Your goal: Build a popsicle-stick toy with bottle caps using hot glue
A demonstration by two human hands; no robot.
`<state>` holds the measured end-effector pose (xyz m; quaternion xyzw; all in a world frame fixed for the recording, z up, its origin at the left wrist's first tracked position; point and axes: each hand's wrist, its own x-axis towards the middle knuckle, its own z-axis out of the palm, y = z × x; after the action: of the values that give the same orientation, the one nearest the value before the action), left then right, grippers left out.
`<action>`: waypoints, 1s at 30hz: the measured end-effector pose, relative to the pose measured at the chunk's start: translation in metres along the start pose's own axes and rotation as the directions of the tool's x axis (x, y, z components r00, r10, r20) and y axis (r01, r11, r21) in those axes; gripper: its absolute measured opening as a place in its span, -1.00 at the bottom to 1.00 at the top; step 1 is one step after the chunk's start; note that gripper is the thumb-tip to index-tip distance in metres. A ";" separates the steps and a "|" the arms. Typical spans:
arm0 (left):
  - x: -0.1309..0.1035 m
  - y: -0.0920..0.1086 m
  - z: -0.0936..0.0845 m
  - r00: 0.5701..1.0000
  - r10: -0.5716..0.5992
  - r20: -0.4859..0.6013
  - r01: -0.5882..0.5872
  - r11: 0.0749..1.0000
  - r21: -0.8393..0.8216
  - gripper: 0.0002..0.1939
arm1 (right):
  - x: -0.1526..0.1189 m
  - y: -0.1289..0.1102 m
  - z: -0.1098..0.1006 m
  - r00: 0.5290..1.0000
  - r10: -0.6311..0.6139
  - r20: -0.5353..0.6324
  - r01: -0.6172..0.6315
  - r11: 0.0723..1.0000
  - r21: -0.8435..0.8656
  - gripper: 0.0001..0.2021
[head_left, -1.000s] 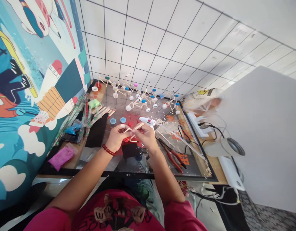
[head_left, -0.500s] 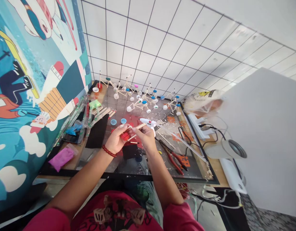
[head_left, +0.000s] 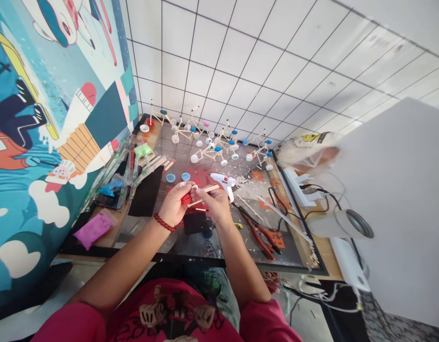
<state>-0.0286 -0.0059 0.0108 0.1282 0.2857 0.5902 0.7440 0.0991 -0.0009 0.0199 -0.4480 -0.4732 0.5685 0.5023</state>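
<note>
Two hands meet over a red piece and pale sticks

My left hand [head_left: 174,204] is closed in a pinch, apparently grasping the small red piece [head_left: 186,199]; my right hand [head_left: 215,202] grips the pale sticks [head_left: 211,188] between thumb and fingers. The fingertips meet above the surface [head_left: 294,251]; from this distance I can't tell exactly how the pieces touch.

To do this well, I'd hold the red piece still with the left and make only small corrections with the right. Thin sticks would probably snap or twist under a hard squeeze, so a light pinch near the contact point seems best, wrists level and forearms quiet.

Taking the hands as the dial's centre, the white glue gun [head_left: 223,179] lies just beside at two o'clock. I'd treat its tip as hot and mind my right knuckles. Two blue caps, one of them here [head_left: 186,176], sit near eleven, and the stick-and-cap assemblies [head_left: 217,149] stand from twelve to two. The red-handled pliers [head_left: 260,235] lie at four, the black sheet [head_left: 146,192] at nine, and the pink packet [head_left: 93,229] farther out at eight.
</note>
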 end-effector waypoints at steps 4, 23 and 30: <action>-0.002 -0.003 0.002 1.000 -0.024 -0.008 0.024 1.000 -0.008 -0.81 | 0.000 0.003 0.000 0.999 -0.014 -0.037 0.015 0.999 0.031 -0.70; -0.001 0.007 -0.002 0.996 -0.087 0.037 0.090 0.992 -0.086 -0.88 | -0.002 0.006 -0.023 0.993 -0.092 0.068 0.098 0.991 -0.089 -0.52; -0.003 0.001 0.003 0.991 -0.134 -0.015 0.134 0.991 0.006 -0.83 | 0.003 0.004 -0.023 0.961 -0.272 -0.044 0.265 0.957 -0.119 -0.76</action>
<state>-0.0285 -0.0078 0.0144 0.1071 0.3011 0.5388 0.7795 0.1211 0.0038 0.0123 -0.4239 -0.5456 0.4539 0.5627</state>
